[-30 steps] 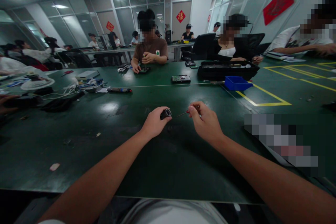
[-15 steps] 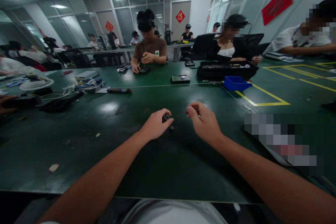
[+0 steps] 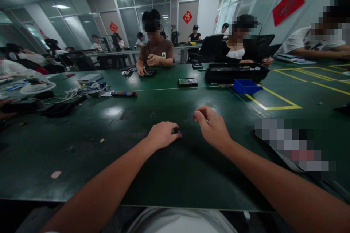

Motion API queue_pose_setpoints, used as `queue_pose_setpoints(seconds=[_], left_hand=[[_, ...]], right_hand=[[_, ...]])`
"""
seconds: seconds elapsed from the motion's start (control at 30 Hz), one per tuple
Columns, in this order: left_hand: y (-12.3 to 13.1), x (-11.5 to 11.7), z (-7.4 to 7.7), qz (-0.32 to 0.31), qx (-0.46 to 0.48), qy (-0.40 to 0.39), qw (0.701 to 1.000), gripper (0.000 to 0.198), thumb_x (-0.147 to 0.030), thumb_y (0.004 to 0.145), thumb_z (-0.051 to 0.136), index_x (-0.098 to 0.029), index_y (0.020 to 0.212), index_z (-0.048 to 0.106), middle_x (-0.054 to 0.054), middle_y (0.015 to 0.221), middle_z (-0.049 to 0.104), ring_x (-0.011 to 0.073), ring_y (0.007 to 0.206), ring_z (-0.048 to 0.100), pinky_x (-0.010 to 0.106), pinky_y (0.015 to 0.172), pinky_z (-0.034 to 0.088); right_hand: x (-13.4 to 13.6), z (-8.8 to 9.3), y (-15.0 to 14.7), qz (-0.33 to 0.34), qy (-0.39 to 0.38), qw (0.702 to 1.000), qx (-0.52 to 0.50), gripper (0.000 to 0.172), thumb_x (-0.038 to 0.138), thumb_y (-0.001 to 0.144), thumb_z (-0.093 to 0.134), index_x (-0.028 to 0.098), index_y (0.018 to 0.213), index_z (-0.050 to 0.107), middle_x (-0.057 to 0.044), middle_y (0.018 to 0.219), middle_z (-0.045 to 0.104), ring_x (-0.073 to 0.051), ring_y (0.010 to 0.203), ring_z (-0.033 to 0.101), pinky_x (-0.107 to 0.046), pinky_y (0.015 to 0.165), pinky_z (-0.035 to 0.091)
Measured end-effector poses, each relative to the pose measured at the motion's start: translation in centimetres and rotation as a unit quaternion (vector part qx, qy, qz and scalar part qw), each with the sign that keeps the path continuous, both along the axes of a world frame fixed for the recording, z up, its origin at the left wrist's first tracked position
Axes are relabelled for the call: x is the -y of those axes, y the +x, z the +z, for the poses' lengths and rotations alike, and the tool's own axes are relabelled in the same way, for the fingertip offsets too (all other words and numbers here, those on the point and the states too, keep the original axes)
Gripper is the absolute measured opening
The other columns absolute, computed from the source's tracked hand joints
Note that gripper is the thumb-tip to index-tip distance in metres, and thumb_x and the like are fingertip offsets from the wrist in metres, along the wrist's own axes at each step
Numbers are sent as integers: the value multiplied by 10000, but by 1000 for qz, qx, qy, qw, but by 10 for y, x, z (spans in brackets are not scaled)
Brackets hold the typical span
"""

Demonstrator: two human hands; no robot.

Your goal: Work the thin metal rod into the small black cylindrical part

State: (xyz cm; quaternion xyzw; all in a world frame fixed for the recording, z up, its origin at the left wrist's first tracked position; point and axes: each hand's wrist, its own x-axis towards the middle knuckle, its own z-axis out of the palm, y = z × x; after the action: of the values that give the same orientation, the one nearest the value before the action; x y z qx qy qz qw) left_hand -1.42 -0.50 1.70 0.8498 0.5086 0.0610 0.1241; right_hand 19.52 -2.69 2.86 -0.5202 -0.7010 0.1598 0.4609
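A small dark part (image 3: 176, 131) sits in the grip of my left hand (image 3: 163, 135), low above the green worktable (image 3: 191, 174), showing only between my thumb and curled forefinger. From the fingertips of my right hand (image 3: 214, 125) it lies to the left and a little nearer to me. Those fingers are closed on the handle of a slim screwdriver (image 3: 194, 117), whose bare shaft slants leftward and slightly downward, its tip just beside the part but apart from it. My left fingers are bent nearly closed around their catch; which way its long axis runs, I cannot tell. What shows is blackish and rounded, with a paler glint along its lower edge; the screwdriver's visible handle end is red. Farther out, beyond my hands, lie a hard drive (image 3: 187, 82) with its circuit board up, a blue bin (image 3: 247, 86) and a long black tray (image 3: 237, 74), while across the table a co-worker in brown (image 3: 155, 52) bends over a device.
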Motion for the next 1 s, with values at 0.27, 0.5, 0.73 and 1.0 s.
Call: queue_pose_setpoints(seconds=[0.27, 0.5, 0.73, 1.0], left_hand=[[-3, -2, 0, 43, 92, -33, 994, 264, -461, 878, 611, -265, 1041, 678, 46, 1030, 730, 252, 914, 673, 345, 718, 472], [-14, -6, 12, 59, 189, -3, 980, 189, -404, 910, 555, -231, 952, 618, 31, 908, 694, 208, 833, 639, 330, 725, 436], [-40, -2, 39, 103, 188, 65, 975, 142, -319, 890, 488, -215, 918, 580, 18, 810, 625, 188, 747, 577, 322, 696, 396], [-122, 9, 62, 254, 232, 94, 934, 123, -297, 831, 491, -205, 857, 568, -16, 681, 557, 168, 621, 514, 288, 607, 374]], right_hand=[[-2, -3, 0, -4, -5, 1000, 3, 238, 402, 998, 466, 212, 972, 609, -54, 832, 713, -221, 765, 685, -339, 674, 465], [-1, -1, -1, 7, -10, 1000, 5, 237, 393, 1000, 466, 210, 979, 616, -48, 825, 705, -213, 764, 680, -329, 665, 459], [-1, 1, 0, 7, -18, 1000, 7, 241, 390, 998, 464, 203, 971, 614, -47, 802, 700, -214, 753, 675, -328, 653, 453], [-2, 1, 0, 13, -16, 1000, -1, 237, 388, 999, 463, 206, 984, 615, -53, 817, 709, -216, 759, 681, -330, 661, 466]])
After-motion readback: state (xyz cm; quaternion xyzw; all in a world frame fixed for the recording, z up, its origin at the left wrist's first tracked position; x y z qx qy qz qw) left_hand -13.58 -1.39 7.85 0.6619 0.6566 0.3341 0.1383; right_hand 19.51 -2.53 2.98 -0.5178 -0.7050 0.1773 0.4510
